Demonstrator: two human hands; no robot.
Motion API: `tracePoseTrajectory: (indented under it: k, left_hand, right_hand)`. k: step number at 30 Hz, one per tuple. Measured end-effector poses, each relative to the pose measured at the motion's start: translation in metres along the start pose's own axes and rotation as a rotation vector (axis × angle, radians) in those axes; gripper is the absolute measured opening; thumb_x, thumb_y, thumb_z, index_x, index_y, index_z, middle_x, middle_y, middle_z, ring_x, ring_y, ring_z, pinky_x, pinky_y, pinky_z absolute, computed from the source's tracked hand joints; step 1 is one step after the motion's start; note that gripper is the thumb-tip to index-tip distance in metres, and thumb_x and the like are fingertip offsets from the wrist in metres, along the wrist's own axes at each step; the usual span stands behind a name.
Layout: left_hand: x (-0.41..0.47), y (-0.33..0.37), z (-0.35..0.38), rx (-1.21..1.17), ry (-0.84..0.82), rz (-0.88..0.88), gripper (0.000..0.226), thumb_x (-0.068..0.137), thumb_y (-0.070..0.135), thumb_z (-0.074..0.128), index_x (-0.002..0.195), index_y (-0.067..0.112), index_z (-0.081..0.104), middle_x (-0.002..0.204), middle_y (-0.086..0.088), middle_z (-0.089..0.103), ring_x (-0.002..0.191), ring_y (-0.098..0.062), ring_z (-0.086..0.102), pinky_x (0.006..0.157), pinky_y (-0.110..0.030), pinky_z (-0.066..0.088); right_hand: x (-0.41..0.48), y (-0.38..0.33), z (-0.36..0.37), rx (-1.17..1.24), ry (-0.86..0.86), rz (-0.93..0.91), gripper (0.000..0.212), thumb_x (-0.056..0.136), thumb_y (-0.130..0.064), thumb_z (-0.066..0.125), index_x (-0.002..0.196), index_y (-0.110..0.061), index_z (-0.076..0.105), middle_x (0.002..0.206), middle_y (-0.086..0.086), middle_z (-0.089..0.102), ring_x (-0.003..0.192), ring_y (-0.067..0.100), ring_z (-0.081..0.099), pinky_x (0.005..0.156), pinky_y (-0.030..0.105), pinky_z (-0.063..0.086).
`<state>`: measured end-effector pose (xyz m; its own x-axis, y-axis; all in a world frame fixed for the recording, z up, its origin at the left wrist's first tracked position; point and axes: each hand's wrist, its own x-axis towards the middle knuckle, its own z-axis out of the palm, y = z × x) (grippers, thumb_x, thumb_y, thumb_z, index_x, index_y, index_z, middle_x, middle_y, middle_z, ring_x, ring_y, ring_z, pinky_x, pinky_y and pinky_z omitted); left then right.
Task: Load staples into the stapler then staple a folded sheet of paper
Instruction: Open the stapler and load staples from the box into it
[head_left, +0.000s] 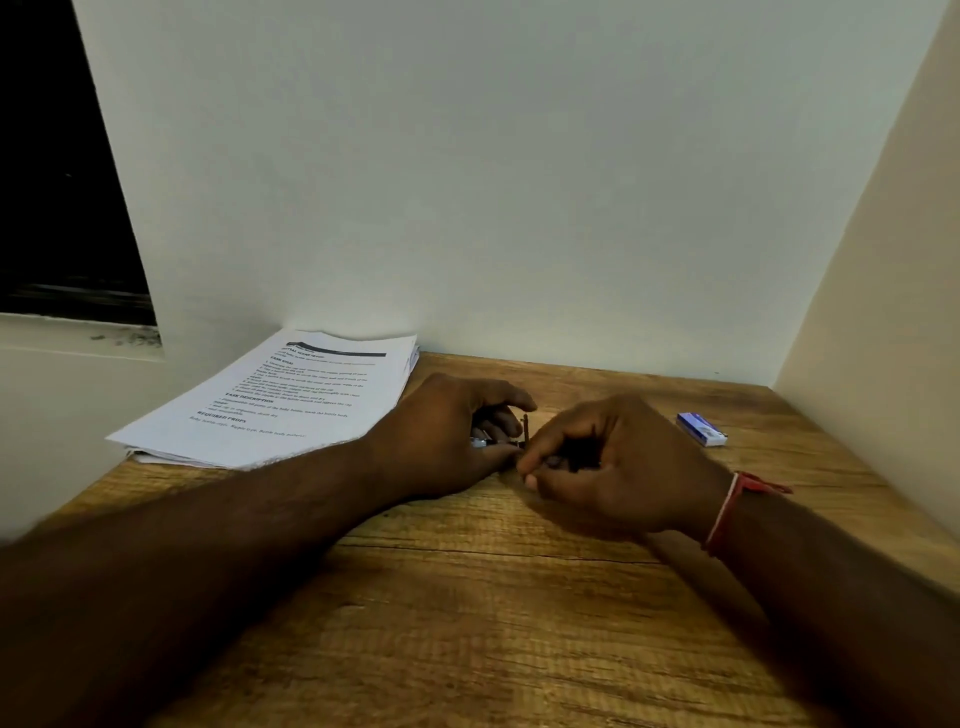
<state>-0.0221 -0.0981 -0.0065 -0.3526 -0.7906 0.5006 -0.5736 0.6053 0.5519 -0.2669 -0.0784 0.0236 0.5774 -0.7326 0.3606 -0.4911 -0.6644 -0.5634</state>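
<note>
While both hands grip the stapler (525, 432) in the middle of the desk (467, 623), loading seems to be the step in hand.
The left hand (447, 431) curls its fingers round one end and the right hand (618, 462) pinches the other. Next, I judge, a strip from the blue staple box (702, 429) must seat squarely. The paper stack (280, 400) lies to the left.

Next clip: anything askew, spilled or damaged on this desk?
Only the paper stack: it lies skewed at the table's left edge, its corner apparently overhanging, sheets unevenly fanned. The staple box lies closed. The stapler is mostly hidden by the left hand and right hand.
</note>
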Motion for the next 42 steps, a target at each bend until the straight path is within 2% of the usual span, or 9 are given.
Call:
tracePoseTrajectory:
  k: [10,15,18,22,25,28,35,39,42]
  left_hand:
    - [0.0,-0.004,0.0,0.002,0.024,-0.037,0.068,0.089,0.018,0.094,0.149,0.033,0.067,0.105,0.014,0.082,0.097,0.003,0.079,0.095,-0.017,0.063]
    - [0.0,-0.005,0.0,-0.021,0.016,-0.044,0.071,0.089,0.016,0.093,0.151,0.033,0.065,0.106,0.013,0.083,0.099,0.002,0.08,0.098,-0.024,0.065]
    - [0.0,-0.003,-0.001,-0.013,0.007,-0.048,0.075,0.089,0.016,0.093,0.154,0.034,0.062,0.108,0.014,0.082,0.101,0.002,0.079,0.099,-0.023,0.065]
    - [0.0,0.0,-0.001,-0.005,0.001,-0.047,0.08,0.089,0.017,0.091,0.159,0.036,0.057,0.114,0.017,0.079,0.104,0.001,0.078,0.099,-0.023,0.065]
    - [-0.001,0.002,-0.002,0.031,0.01,-0.032,0.085,0.09,0.021,0.091,0.163,0.038,0.051,0.121,0.02,0.075,0.109,0.002,0.075,0.098,-0.022,0.065]
    - [-0.001,0.004,-0.002,0.053,0.03,-0.025,0.087,0.091,0.024,0.089,0.165,0.041,0.047,0.129,0.022,0.073,0.116,0.004,0.071,0.099,-0.02,0.062]
    - [-0.005,0.011,-0.003,0.101,0.115,-0.025,0.088,0.093,0.029,0.087,0.167,0.044,0.042,0.151,0.027,0.061,0.131,0.005,0.058,0.102,-0.003,0.043]
    - [-0.004,0.018,-0.006,0.087,0.24,0.041,0.072,0.093,0.026,0.089,0.156,0.039,0.056,0.145,0.023,0.063,0.121,-0.004,0.064,0.097,-0.015,0.053]
    - [-0.002,0.026,-0.003,-0.085,0.317,0.036,0.036,0.093,0.016,0.089,0.125,0.026,0.074,0.105,0.008,0.077,0.092,-0.008,0.073,0.077,-0.023,0.06]
  right_hand:
    - [0.001,0.005,-0.001,-0.019,-0.108,0.11,0.017,0.09,-0.017,0.087,0.094,-0.033,0.09,0.09,-0.007,0.085,0.084,0.02,0.081,0.079,0.052,0.068]
    - [0.001,0.009,-0.006,-0.022,-0.116,0.097,0.022,0.087,-0.018,0.091,0.099,-0.036,0.09,0.094,-0.007,0.085,0.087,0.016,0.08,0.081,0.04,0.068]
    - [0.005,0.022,-0.022,-0.121,0.091,0.127,0.023,0.087,-0.026,0.093,0.104,-0.04,0.088,0.095,-0.018,0.083,0.087,0.008,0.075,0.072,0.03,0.06]
    - [0.005,0.064,-0.052,-0.326,0.444,0.475,0.035,0.082,-0.044,0.093,0.114,-0.035,0.082,0.108,-0.018,0.079,0.111,0.013,0.072,0.099,0.038,0.058]
    - [-0.003,0.092,-0.078,-0.61,0.312,0.808,0.079,0.073,-0.07,0.089,0.136,-0.026,0.071,0.135,0.002,0.074,0.128,0.031,0.067,0.109,0.048,0.056]
    - [-0.007,0.101,-0.085,-0.56,0.226,0.911,0.088,0.074,-0.073,0.088,0.138,-0.016,0.068,0.142,0.011,0.07,0.127,0.033,0.067,0.107,0.044,0.057]
    - [-0.005,0.115,-0.077,-0.387,0.286,0.764,0.018,0.086,-0.037,0.094,0.099,-0.028,0.085,0.111,-0.001,0.082,0.104,0.018,0.072,0.093,0.031,0.054]
    - [-0.002,0.1,-0.066,-0.327,0.264,0.595,0.017,0.089,-0.034,0.091,0.104,-0.034,0.083,0.106,-0.011,0.078,0.097,0.005,0.069,0.082,0.026,0.05]
    - [0.001,0.076,-0.053,-0.222,0.3,0.37,0.038,0.088,-0.031,0.092,0.121,-0.042,0.076,0.109,-0.019,0.074,0.097,-0.001,0.071,0.074,0.011,0.05]
